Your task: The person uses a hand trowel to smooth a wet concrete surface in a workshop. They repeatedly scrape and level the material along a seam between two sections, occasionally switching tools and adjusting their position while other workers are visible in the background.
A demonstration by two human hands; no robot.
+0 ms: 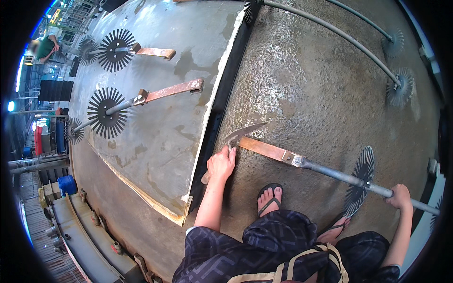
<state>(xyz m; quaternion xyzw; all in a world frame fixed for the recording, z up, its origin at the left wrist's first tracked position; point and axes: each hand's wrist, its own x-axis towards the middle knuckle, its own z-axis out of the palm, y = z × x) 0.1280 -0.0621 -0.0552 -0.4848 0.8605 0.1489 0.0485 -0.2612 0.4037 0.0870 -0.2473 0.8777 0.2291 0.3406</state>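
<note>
My left hand (221, 163) is closed around the handle of a small pick-like hand tool. Its curved, pointed metal head (245, 131) rests by the end of a flat copper bar (261, 147). A bolted clamp (293, 159) joins that bar to a long grey metal rod (332, 173). Further along, the rod passes through a dark slotted disc (359, 181). My right hand (400, 196) is wrapped round the rod beyond the disc. A second disc shows partly at the right rim. The rod slants over the wet floor, above my sandalled feet.
Two similar rods with slotted discs (108, 113) and copper bars (174, 90) lie on the grey sheet (155, 122) at left. More rods (339, 32) cross the far right. A dark raised edge (214, 122) borders the sheet. Rusty tank-like equipment (85, 236) stands lower left; a person (47, 47) is far left.
</note>
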